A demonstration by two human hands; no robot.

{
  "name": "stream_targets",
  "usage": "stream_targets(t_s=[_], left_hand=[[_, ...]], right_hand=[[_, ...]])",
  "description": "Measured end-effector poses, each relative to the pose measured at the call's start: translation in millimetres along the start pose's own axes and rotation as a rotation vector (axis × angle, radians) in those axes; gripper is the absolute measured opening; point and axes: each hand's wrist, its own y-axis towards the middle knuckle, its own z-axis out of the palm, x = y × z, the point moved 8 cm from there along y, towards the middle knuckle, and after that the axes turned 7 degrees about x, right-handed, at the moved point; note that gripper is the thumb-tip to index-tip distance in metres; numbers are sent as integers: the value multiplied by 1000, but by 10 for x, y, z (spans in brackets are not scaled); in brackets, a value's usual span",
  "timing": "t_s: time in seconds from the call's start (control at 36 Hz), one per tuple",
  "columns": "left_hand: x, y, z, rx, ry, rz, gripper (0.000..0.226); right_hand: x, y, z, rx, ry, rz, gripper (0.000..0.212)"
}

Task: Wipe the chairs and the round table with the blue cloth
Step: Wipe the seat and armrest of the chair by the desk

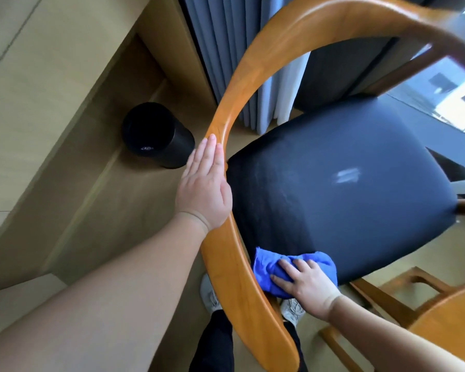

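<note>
Bare forearms reach in from the lower edge, one from each side. Under the right hand (pixel 305 284), fingers spread and pressing flat, one blue cloth (pixel 269 267) lies bunched on the near edge of the dark seat (pixel 346 189), just inside the curved wooden backrest (pixel 226 251) of the chair. Part of the cloth is hidden beneath that palm. Left of the seat, the left hand (pixel 204 189) rests open on the backrest rail, fingers straight and together, gripping nothing. Below the backrest two grey shoes (pixel 293 310) show, partly covered by the rail. Right of the seat, a second wooden piece (pixel 440 326) is cut off by the frame; whether it is chair or table I cannot tell. Left of the backrest stands one black bin (pixel 159 135); beyond it hang grey curtains (pixel 226 49).
</note>
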Motion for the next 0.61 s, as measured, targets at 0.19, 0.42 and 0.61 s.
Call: stream_targets(t_s=[0.19, 0.42, 0.61], left_hand=[[-42, -145, 26, -24, 6, -88, 55], [-334, -616, 238, -1, -69, -224, 62], [-540, -525, 255, 68, 0, 54, 54]], right_hand=[[-23, 6, -203, 20, -6, -18, 70], [-550, -38, -637, -144, 73, 60, 54], [-1270, 380, -1069, -232, 133, 153, 50]])
